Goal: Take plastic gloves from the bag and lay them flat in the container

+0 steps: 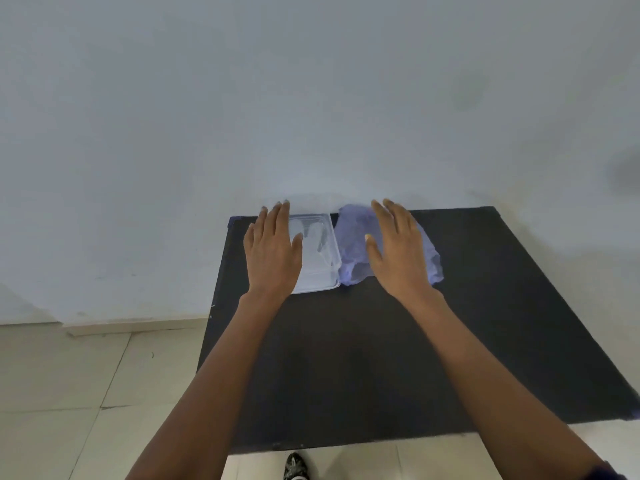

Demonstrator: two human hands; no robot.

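A clear plastic container (329, 268) stands at the far left of the black table, with see-through plastic gloves (313, 237) lying inside it. Right beside it lies a crumpled pale purple plastic bag (353, 244). My left hand (272, 251) is spread flat, palm down, over the container's left half and hides that part. My right hand (398, 247) hovers palm down over the bag with fingers apart, covering its middle. Neither hand holds anything.
The black table (381, 358) stands against a pale wall (311, 98), with its left edge close to the container. Tiled floor (69, 393) lies to the left and in front. A shoe (296, 467) shows below the table's near edge.
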